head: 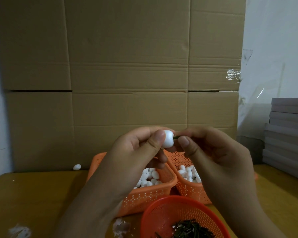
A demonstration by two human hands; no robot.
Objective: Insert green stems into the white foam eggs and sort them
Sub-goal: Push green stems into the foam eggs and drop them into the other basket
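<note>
My left hand (141, 148) grips a white foam egg (168, 139) between thumb and fingers, raised above the baskets. My right hand (212, 152) pinches a short green stem (227, 137) whose tip meets the egg's right side. Below the hands, an orange basket (150, 194) holds several white foam eggs (150, 177). A second orange basket (189, 189) to its right also holds eggs (187, 172), some with a dark stem showing. A round red basket (162, 213) at the bottom contains a heap of green stems (191, 229).
A large cardboard sheet (127, 74) stands upright behind the yellow-brown table (33, 194). One loose egg (77, 167) lies by the cardboard at the left. A stack of grey boards (287, 131) sits at the right. Small white scraps (19, 231) lie near the front edge.
</note>
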